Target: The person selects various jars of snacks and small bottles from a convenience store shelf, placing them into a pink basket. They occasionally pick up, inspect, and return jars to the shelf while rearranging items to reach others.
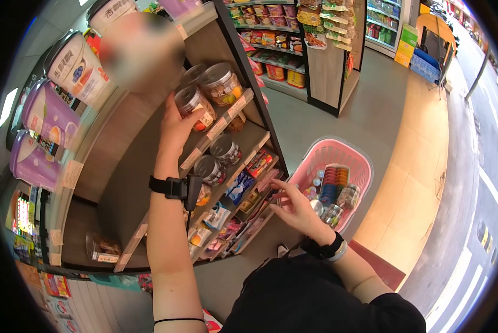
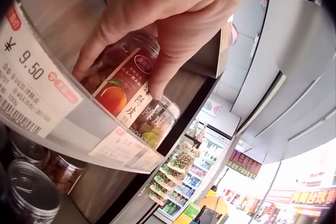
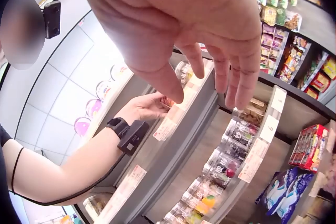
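In the head view, the left forearm is standing nearly upright left of centre, and the left hand is gripping with thumb and fingers bent. The right forearm is slanting toward lower right, the right hand holding its fingers apart, loosely bent.

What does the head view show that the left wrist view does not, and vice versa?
Only the head view shows the right hand, fingers apart and holding nothing, and the pink basket with goods inside.

Only the left wrist view shows a readable "9.50" on the price tag and a dark sign with red lettering.

Both show the left hand gripping a lidded jar on a shelf, a second jar beside it.
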Action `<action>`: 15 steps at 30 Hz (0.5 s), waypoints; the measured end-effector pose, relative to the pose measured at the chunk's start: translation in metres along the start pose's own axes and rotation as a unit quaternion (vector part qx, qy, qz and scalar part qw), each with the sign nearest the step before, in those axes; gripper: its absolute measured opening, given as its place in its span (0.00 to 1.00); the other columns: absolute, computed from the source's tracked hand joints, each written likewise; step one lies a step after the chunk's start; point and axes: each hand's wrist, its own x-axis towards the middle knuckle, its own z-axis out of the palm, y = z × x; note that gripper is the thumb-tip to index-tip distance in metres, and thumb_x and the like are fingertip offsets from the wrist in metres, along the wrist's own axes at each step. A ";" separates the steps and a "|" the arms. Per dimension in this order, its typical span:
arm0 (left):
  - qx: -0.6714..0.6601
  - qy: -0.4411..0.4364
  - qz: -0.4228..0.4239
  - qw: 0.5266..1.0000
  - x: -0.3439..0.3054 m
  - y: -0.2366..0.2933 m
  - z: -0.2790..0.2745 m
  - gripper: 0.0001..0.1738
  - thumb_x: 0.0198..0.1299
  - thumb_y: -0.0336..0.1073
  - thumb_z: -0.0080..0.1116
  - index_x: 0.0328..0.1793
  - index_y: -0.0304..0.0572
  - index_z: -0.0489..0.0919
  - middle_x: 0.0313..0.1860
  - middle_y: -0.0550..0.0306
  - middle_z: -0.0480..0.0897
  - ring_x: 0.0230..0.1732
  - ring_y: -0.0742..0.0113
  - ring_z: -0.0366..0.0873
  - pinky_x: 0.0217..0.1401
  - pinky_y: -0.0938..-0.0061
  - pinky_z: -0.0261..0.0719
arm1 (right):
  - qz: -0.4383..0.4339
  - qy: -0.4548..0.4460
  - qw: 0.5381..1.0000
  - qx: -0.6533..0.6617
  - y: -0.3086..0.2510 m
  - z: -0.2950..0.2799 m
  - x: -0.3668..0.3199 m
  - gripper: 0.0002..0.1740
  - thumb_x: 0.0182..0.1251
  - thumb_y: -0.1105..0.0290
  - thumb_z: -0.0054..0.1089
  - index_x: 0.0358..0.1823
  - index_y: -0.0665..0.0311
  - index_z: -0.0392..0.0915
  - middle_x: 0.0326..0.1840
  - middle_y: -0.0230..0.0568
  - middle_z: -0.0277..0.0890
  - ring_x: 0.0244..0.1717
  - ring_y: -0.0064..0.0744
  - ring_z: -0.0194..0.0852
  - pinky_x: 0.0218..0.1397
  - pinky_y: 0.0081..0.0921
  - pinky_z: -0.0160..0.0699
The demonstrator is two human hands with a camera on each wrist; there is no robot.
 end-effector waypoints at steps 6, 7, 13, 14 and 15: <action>0.156 0.126 0.143 0.969 -0.025 0.017 0.006 0.51 0.45 0.45 0.73 0.71 0.33 0.56 0.63 0.37 0.66 0.60 0.45 0.70 0.60 0.63 0.71 | 0.011 -0.026 1.000 -0.009 0.002 0.009 0.001 0.33 0.58 0.75 0.61 0.66 0.61 0.61 0.56 0.44 0.68 0.51 0.33 0.72 0.50 0.26 0.75; 0.156 0.171 0.217 0.948 -0.034 0.017 0.007 0.49 0.48 0.44 0.71 0.71 0.34 0.57 0.64 0.38 0.62 0.60 0.41 0.68 0.62 0.60 0.68 | 0.012 -0.036 0.999 -0.012 0.001 0.008 0.000 0.33 0.58 0.75 0.61 0.66 0.61 0.61 0.56 0.44 0.68 0.51 0.33 0.72 0.50 0.26 0.75; 0.137 0.140 0.233 0.952 -0.180 0.003 0.020 0.31 0.52 0.32 0.66 0.62 0.33 0.67 0.56 0.41 0.71 0.59 0.51 0.67 0.59 0.63 0.68 | 0.070 -0.007 0.996 -0.047 0.017 -0.005 -0.010 0.31 0.58 0.78 0.60 0.64 0.64 0.63 0.55 0.42 0.70 0.49 0.29 0.74 0.48 0.23 0.76; 0.173 0.134 0.243 0.945 -0.204 -0.017 0.022 0.29 0.53 0.30 0.64 0.61 0.33 0.68 0.54 0.42 0.72 0.57 0.52 0.68 0.57 0.64 0.68 | 0.092 -0.001 0.995 -0.034 0.026 -0.007 -0.013 0.30 0.58 0.78 0.59 0.64 0.64 0.63 0.54 0.41 0.70 0.48 0.29 0.73 0.48 0.23 0.76; 0.191 0.144 0.189 0.953 -0.228 -0.038 0.018 0.27 0.54 0.29 0.63 0.60 0.33 0.68 0.53 0.43 0.71 0.57 0.53 0.68 0.56 0.63 0.69 | 0.093 -0.020 0.994 -0.054 0.030 -0.011 -0.016 0.29 0.58 0.78 0.59 0.63 0.65 0.64 0.55 0.41 0.70 0.48 0.29 0.73 0.48 0.23 0.76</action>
